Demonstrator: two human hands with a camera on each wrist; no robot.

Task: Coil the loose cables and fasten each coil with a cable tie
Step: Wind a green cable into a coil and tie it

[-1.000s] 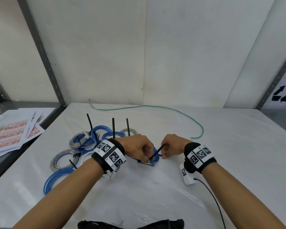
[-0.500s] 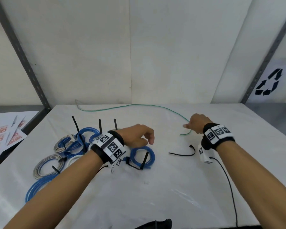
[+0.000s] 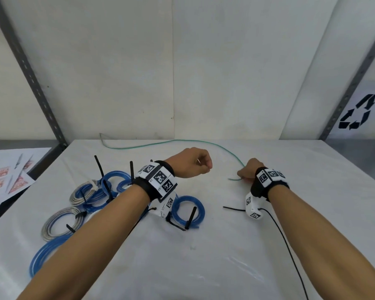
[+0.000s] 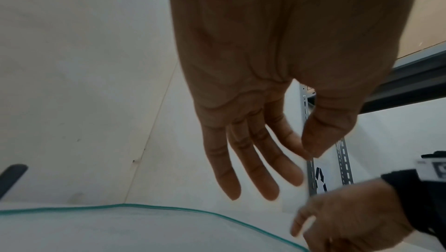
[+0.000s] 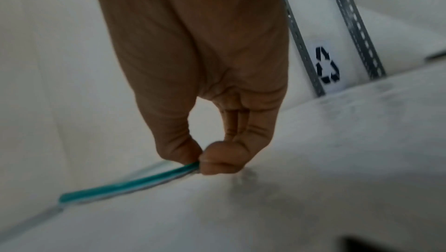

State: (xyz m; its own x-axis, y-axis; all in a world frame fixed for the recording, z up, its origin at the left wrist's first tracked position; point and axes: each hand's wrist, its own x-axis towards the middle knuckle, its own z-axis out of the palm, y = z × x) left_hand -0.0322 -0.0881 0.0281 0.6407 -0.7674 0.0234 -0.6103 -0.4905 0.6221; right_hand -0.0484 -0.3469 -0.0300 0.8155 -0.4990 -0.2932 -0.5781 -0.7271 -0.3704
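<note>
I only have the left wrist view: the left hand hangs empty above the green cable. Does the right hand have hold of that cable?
Observer: Yes. The right wrist view shows the right hand pinching the green cable between thumb and fingertip.
Operator: Where is a loose tie for it?
Observer: One black cable tie lies flat on the table, on the near side of the right wrist, partly hidden by the wrist camera.
Operator: And the blue coil?
Observer: The small blue coil lies left of that tie, with a black tie on it, tail sticking up.
</note>
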